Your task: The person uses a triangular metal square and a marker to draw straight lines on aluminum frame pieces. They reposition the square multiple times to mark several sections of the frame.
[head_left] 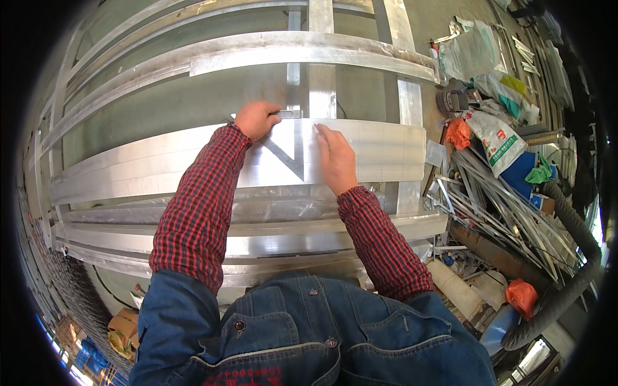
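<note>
I see two long sleeves with small red and black checks running up from the bottom middle of the frame to my bare left hand and right hand, over blue denim overalls with round metal buttons.

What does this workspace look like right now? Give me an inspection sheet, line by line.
Surface: long bare aluminium panel lying across a metal frame.
Job's things: metal square lying flat on the panel; its upper arm is under the left hand.
Clutter: metal offcuts, printed sacks, orange rags piled at right.
Hands: left hand closed around the square's upper end; right hand pressed flat on the panel beside it.
Cables: thick grey ribbed hose at right.
Surroundings: cardboard boxes on the floor lower left.
</note>
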{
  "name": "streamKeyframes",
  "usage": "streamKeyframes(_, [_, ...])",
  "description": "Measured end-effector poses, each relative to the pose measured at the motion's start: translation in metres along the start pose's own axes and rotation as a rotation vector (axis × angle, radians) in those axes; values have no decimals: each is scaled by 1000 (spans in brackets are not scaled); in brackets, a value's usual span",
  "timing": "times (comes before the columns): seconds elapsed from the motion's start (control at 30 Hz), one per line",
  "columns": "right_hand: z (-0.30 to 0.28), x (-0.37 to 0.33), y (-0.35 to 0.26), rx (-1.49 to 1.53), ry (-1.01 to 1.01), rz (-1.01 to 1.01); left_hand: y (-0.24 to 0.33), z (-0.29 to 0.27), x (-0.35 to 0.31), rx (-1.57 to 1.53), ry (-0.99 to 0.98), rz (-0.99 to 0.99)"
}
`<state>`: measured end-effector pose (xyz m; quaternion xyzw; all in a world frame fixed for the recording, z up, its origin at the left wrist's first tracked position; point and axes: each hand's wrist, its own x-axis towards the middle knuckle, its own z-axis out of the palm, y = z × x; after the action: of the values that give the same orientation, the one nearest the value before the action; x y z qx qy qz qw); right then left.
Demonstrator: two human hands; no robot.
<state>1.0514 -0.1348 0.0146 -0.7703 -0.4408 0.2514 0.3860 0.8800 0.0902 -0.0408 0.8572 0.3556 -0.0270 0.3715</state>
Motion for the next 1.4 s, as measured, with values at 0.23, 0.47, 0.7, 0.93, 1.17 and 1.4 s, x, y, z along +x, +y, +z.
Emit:
streamKeyframes(0.23, [14, 19, 12, -50, -76, -85, 0, -1, 0, -19, -3, -1])
streamKeyframes(0.47, [16, 20, 14, -64, -126, -146, 5, -5, -2, -9, -40, -13])
streamKeyframes(0.7, [0, 4, 8, -127, -243, -151, 6, -4, -1, -20, -43, -57])
streamKeyframes(0.93, [-22, -51, -1, -202, -433, -96, 3, -2, 1, -11, -48, -52])
streamKeyframes(1.17, [-22, -86, -16, -70, -319, 94, 0, -3, 4, 22, -74, -18])
streamKeyframes(1.4, [32, -109, -13, -88, -181, 41, -3, -5, 0, 16, -29, 70])
